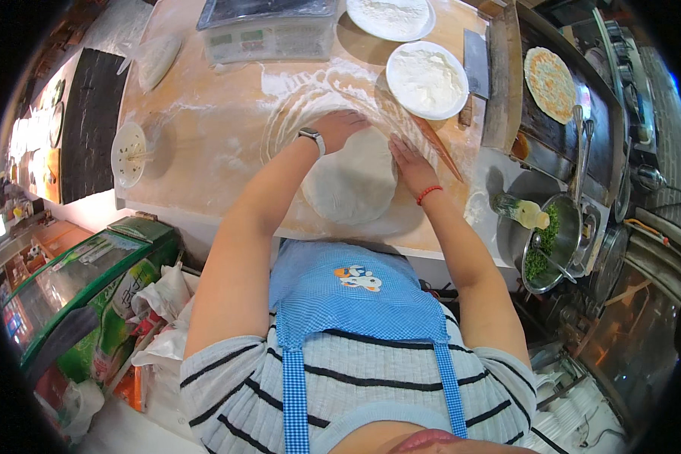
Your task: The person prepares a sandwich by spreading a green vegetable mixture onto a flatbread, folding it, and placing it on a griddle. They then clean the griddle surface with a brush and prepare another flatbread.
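Observation:
A large round of pale dough [352, 181] lies on the floured wooden work board [215, 147] in front of me. My left hand [340, 129], below a watch on the wrist, rests on the dough's upper left edge with its fingers pointing right. My right hand [411, 162], with a red bead bracelet at the wrist, touches the dough's upper right edge, fingers stretched forward. Neither hand grasps anything. Loose flour lies in curved streaks beyond the dough. A tapered wooden rolling pin [438, 148] lies just right of my right hand.
Two white bowls of flour [427, 79] [390, 16], a cleaver [475, 65] and a lidded plastic box [268, 40] stand at the back. A strainer [129, 154] is at left. At right are a griddle with a flatbread [549, 85], an oil bottle [519, 211] and a steel bowl of chopped greens [545, 249].

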Demonstrator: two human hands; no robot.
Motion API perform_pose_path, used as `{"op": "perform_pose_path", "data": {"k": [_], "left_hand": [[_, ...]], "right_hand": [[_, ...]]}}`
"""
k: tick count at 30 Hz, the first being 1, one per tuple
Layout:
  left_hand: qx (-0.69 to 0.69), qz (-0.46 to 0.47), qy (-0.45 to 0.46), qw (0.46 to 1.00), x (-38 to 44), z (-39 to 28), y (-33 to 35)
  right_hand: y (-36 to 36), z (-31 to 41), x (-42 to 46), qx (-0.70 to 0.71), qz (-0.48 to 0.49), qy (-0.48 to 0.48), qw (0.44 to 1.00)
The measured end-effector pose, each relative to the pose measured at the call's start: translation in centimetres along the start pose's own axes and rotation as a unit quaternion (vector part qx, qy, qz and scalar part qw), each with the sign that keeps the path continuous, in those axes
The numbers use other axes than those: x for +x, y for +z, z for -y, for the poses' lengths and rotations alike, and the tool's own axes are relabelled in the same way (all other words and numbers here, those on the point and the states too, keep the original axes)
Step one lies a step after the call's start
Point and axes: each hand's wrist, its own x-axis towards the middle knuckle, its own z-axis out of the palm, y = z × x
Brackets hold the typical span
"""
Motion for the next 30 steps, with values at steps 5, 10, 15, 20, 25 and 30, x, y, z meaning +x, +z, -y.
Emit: {"op": "perform_pose_path", "data": {"k": [5,10,15,20,25,30], "left_hand": [[0.042,0.086,0.101,0.99,3.4,-1.7,-0.9],[0.07,0.104,0.106,0.986,3.7,-1.6,-1.5],[0.035,0.07,0.072,0.994,1.9,1.6,0.3],[0.137,-0.004,0.047,0.989,-3.0,4.4,-0.2],[0.156,0.013,-0.027,0.987,-6.5,3.9,0.4],[0.218,0.028,-0.087,0.972,-7.7,3.0,0.8]], "right_hand": [[-0.4,0.0,0.7,-0.026,0.034,0.038,0.998],[0.4,0.7,-0.5,-0.083,0.046,0.051,0.994],[1.3,0.1,-0.7,-0.057,0.063,0.062,0.994],[2.3,1.8,-2.5,-0.076,0.051,0.075,0.993],[2.5,4.1,-4.6,-0.092,0.049,0.091,0.99],[2.0,5.5,-5.1,-0.089,0.086,0.104,0.987]]}}
